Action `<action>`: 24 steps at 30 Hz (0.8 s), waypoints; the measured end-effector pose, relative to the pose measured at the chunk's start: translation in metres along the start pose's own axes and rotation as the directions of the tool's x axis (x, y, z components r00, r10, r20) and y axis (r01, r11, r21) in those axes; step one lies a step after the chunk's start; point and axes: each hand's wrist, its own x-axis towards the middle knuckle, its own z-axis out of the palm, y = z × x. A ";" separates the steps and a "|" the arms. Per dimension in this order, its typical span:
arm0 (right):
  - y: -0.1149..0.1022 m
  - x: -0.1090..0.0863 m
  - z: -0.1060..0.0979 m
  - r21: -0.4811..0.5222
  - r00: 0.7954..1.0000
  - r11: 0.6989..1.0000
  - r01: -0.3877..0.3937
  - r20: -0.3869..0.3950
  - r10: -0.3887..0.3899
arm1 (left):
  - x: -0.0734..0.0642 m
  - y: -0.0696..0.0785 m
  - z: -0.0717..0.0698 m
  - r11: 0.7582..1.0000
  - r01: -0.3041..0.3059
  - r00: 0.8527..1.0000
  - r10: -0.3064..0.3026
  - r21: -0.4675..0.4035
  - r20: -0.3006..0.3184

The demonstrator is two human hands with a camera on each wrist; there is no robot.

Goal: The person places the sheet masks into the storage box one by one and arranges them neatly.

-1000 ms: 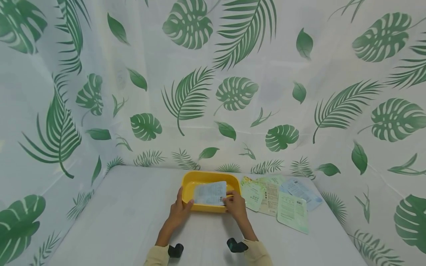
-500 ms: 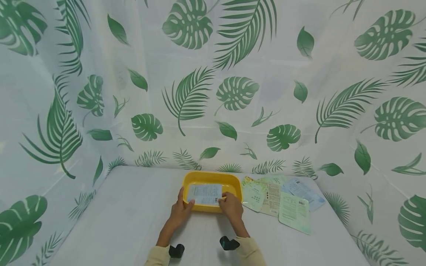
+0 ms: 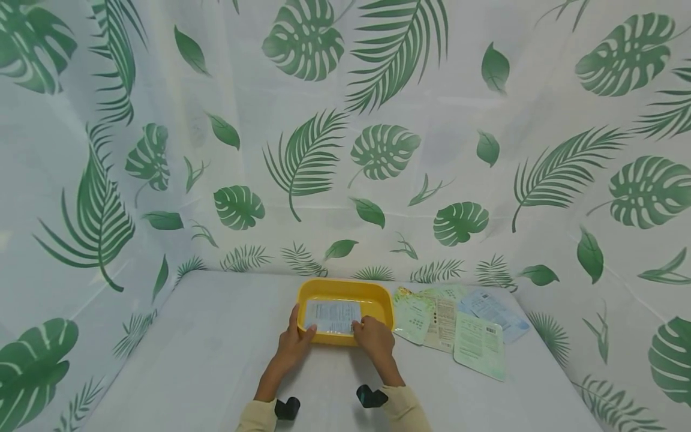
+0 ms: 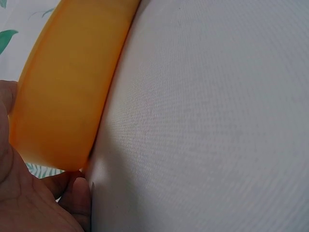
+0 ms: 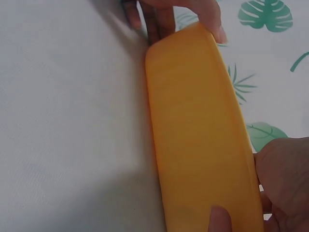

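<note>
A pale blue sheet mask packet with fine print lies nearly flat inside the yellow plastic tray. The left hand holds the tray's front left corner, thumb over the rim and fingers along the outside; the left wrist view shows fingers close by the tray wall. Over the front rim, the right hand reaches in with curled fingers and pinches the packet's near right corner, which its fingers partly cover. In the right wrist view one fingertip of this hand shows outside the tray's front wall.
Right of the tray, several flat packets overlap on the white tabletop: a green one, a beige one, a pale green one and blue ones. Leaf-patterned sheeting encloses the back and sides.
The blue packet has moved left and down, from slanting above the tray to lying nearly flat in it. The right hand has moved left with it; the left hand stays at the corner.
</note>
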 end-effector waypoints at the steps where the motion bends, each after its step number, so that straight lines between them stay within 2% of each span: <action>1: 0.001 0.000 0.000 0.001 1.000 1.000 0.006 -0.004 -0.006 | 0.000 0.000 0.000 1.000 0.002 1.000 -0.002 0.001 0.001; 11: 0.002 -0.003 -0.001 0.009 0.998 0.999 0.046 -0.034 -0.045 | 0.002 -0.005 0.003 1.000 -0.013 1.000 0.013 -0.002 -0.007; 17: 0.004 -0.003 0.002 0.029 0.997 0.998 0.058 -0.050 -0.056 | 0.003 -0.006 0.003 1.000 0.003 1.000 -0.003 -0.007 -0.003; 24: 0.004 -0.001 0.004 0.033 0.998 0.999 0.044 -0.049 -0.042 | 0.002 -0.004 0.000 0.999 -0.047 0.999 0.047 0.001 -0.024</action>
